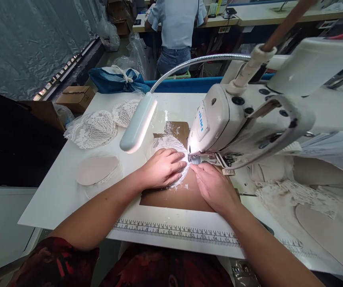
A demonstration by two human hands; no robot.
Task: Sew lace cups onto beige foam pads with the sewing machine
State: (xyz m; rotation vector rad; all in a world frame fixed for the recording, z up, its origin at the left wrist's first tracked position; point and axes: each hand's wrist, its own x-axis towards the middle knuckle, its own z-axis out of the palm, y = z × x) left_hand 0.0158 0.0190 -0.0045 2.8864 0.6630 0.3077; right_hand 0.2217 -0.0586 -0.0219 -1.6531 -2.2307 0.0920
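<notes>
Both hands lie open and flat, the left hand (163,167) pressing the lace piece (171,145) and the right hand (214,187) beside it, under the sewing machine (219,119) on the worktop (69,191).

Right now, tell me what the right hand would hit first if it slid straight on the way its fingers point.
Most likely the presser foot of the sewing machine: the right hand points up-left at it, fingertips almost there, though depth is uncertain.
</notes>
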